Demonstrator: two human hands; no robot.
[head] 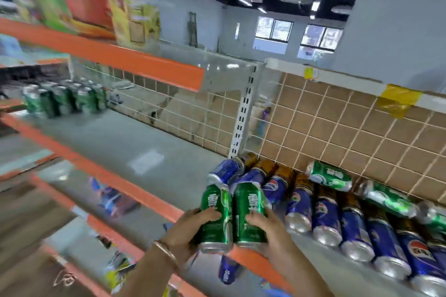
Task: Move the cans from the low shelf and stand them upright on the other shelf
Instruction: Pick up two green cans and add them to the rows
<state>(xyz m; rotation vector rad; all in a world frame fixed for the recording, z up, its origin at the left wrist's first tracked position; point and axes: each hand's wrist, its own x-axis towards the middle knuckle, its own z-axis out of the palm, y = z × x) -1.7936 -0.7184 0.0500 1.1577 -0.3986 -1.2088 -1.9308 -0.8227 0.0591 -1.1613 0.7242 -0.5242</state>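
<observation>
My left hand (190, 226) grips one green can (216, 217) and my right hand (268, 231) grips a second green can (249, 212). Both cans are held side by side, tops pointing away from me, above the orange front edge of the shelf. To the right, several blue cans (354, 231) lie on their sides in a row on the low shelf (311, 251), with green cans (330, 176) lying behind them against the brown grid back. Far left, several green cans (65, 99) stand upright on the grey shelf (125, 142).
An orange shelf beam (115, 55) runs overhead with blurred cartons (96, 14) on top. A white slotted upright (243, 113) and wire mesh (183, 108) back the grey shelf. Lower orange-edged shelves (79, 219) hold blurred packets at lower left.
</observation>
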